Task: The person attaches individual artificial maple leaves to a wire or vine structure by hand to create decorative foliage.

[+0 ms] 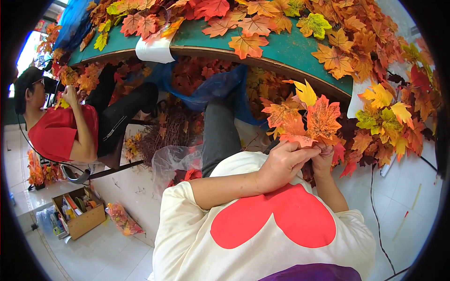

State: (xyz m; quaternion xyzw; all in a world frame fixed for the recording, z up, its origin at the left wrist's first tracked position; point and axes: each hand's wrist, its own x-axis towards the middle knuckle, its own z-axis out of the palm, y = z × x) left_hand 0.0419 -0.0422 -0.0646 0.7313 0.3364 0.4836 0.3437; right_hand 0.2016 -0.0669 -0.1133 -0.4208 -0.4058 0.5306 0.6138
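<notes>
My left hand [285,165] and my right hand [322,160] meet in front of my chest, fingers pinched together at the base of a bunch of artificial maple leaves [323,118]. The leaves fan out above my fingers, mostly orange with dark speckles, and one yellow leaf [305,92] points up. My fingers cover the stems, so how they are joined cannot be seen. Just beyond the bunch runs the edge of a green-topped table [197,48], heaped with loose orange, red and yellow leaves [248,45].
Under the table are a blue plastic bag [213,89] full of leaves and a pile of brown stems [171,126]. To the left sits a co-worker in a red shirt [65,131], holding leaves. A wooden box [88,222] of supplies and a bagged leaf bundle [123,219] lie on the tiled floor.
</notes>
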